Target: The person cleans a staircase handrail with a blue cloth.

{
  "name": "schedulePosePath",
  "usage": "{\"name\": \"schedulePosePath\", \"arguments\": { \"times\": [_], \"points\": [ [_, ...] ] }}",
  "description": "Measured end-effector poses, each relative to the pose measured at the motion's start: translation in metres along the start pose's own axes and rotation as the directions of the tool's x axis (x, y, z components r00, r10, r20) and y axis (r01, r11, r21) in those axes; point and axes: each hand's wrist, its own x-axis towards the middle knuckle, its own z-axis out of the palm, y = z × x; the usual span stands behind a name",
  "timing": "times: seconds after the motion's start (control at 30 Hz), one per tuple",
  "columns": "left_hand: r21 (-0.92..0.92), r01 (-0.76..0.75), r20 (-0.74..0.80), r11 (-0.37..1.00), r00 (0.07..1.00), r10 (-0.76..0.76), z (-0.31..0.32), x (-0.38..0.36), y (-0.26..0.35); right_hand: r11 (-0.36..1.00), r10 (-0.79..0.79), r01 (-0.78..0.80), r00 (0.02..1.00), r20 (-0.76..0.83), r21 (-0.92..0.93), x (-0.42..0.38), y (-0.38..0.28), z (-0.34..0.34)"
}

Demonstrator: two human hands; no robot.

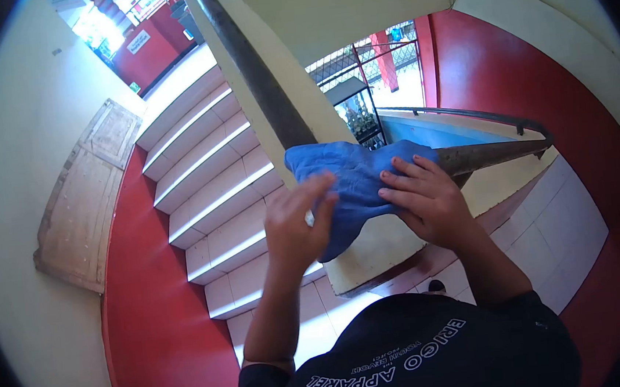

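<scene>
A blue cloth (348,168) lies draped over the bend of a dark handrail (259,72), one end hanging down on the left. My right hand (432,201) rests on the right part of the cloth, fingers spread and lying over it. At the cloth's left edge is my left hand (297,217), slightly blurred, its thumb held apart from the other fingers. The cloth hides the rail's corner. Another stretch of rail (494,154) comes out from under it towards the right.
White tiled stairs (213,187) climb on the left beside a red and cream wall. A cream low wall (374,254) stands under the rail. A wooden panel (89,194) leans at the left wall. Beyond the rail are a black shelf (358,112) and a barred opening.
</scene>
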Motion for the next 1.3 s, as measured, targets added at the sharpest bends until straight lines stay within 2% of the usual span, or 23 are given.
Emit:
{"name": "schedulePosePath", "arguments": {
  "times": [0.03,0.1,0.17,0.2,0.3,0.33,0.4,0.43,0.47,0.5,0.53,0.57,0.63,0.67,0.77,0.87,0.97,1.0,1.1,1.13,1.17,1.23,1.3],
  "points": [
    [-0.035,0.107,0.009,0.994,0.994,-0.107,-0.002,0.01,-0.003,0.997,0.029,-0.03,1.0,0.01,0.076,0.005,-0.004,-0.01],
    [0.244,0.104,-0.001,0.964,0.994,-0.107,0.0,0.027,-0.018,0.988,0.078,-0.08,0.997,0.022,0.132,0.01,-0.004,-0.016],
    [0.021,0.286,0.019,0.958,0.958,-0.286,0.011,0.024,-0.039,0.989,0.115,-0.116,0.993,0.014,0.093,0.013,0.005,-0.02],
    [-0.09,0.356,0.034,0.93,0.934,-0.355,0.016,0.024,-0.049,0.98,0.199,-0.2,0.978,-0.067,-0.008,0.015,0.013,-0.014],
    [-0.26,0.49,0.037,0.832,0.866,-0.498,0.027,0.018,-0.059,0.817,0.536,-0.524,0.844,-0.016,-0.24,0.027,0.031,-0.003],
    [-0.233,0.549,0.072,0.803,0.833,-0.548,0.024,0.019,-0.058,0.75,0.644,-0.654,0.692,0.325,-0.094,0.034,0.035,-0.018],
    [-0.177,0.656,0.146,0.734,0.755,-0.639,0.018,0.022,-0.054,0.764,0.616,-0.645,0.719,0.32,-0.021,0.037,0.03,-0.021],
    [-0.069,0.654,0.139,0.753,0.754,-0.642,0.01,0.026,-0.047,0.768,0.602,-0.64,0.729,0.326,0.015,0.035,0.026,-0.02],
    [0.044,0.651,0.135,0.758,0.748,-0.65,-0.001,0.029,-0.034,0.856,0.509,-0.513,0.858,0.069,0.062,0.029,0.025,-0.009],
    [0.156,0.641,0.131,0.751,0.74,-0.659,-0.006,0.028,-0.027,0.894,0.444,-0.444,0.896,0.015,0.052,0.026,0.025,-0.008],
    [0.282,0.486,-0.063,0.827,0.87,-0.49,-0.004,0.021,-0.025,0.928,0.373,-0.371,0.927,-0.044,0.039,0.029,0.023,-0.009],
    [0.175,0.48,-0.048,0.86,0.876,-0.48,-0.009,0.014,-0.023,0.954,0.299,-0.298,0.949,-0.101,0.024,0.031,0.02,-0.011],
    [-0.04,0.445,-0.025,0.895,0.895,-0.446,-0.03,0.005,-0.017,0.886,0.41,-0.376,0.908,-0.082,0.273,0.029,0.008,-0.019],
    [-0.045,0.337,-0.098,0.94,0.935,-0.34,-0.037,-0.004,-0.016,0.829,0.459,-0.4,0.886,-0.068,0.39,0.03,0.003,-0.026],
    [-0.029,0.209,0.093,0.978,0.974,-0.205,-0.073,-0.026,-0.002,0.901,0.256,-0.239,0.967,0.001,0.361,0.026,0.002,-0.055],
    [-0.116,0.145,0.193,0.983,0.974,-0.12,-0.089,-0.042,0.005,0.92,0.124,-0.145,0.989,0.082,0.364,0.026,0.001,-0.071],
    [-0.191,0.168,0.231,0.967,0.965,-0.122,-0.094,-0.052,0.019,0.944,0.03,-0.063,0.994,0.106,0.324,0.034,0.007,-0.083],
    [-0.222,0.135,0.183,0.966,0.979,-0.095,-0.093,-0.054,0.02,0.952,0.002,-0.033,0.995,0.101,0.304,0.041,0.01,-0.089],
    [-0.016,0.097,-0.012,0.995,0.995,-0.097,-0.099,-0.038,0.021,0.966,0.006,-0.021,0.998,0.057,0.258,0.071,0.02,-0.098],
    [-0.117,0.291,-0.073,0.949,0.951,-0.301,-0.096,-0.028,0.015,0.972,0.007,0.001,1.0,-0.03,0.234,0.084,0.027,-0.091],
    [-0.134,0.298,-0.158,0.945,0.935,-0.317,-0.095,-0.009,0.01,0.971,0.094,-0.085,0.995,-0.026,0.222,0.102,0.026,-0.086],
    [0.026,0.517,-0.109,0.855,0.852,-0.512,-0.101,0.029,0.003,0.934,0.277,-0.299,0.952,0.131,0.197,0.133,0.024,-0.071],
    [0.4,0.292,-0.233,0.869,0.949,-0.212,-0.091,0.027,-0.022,0.987,0.057,-0.058,0.998,-0.015,-0.151,0.131,0.042,-0.039]
  ]
}}
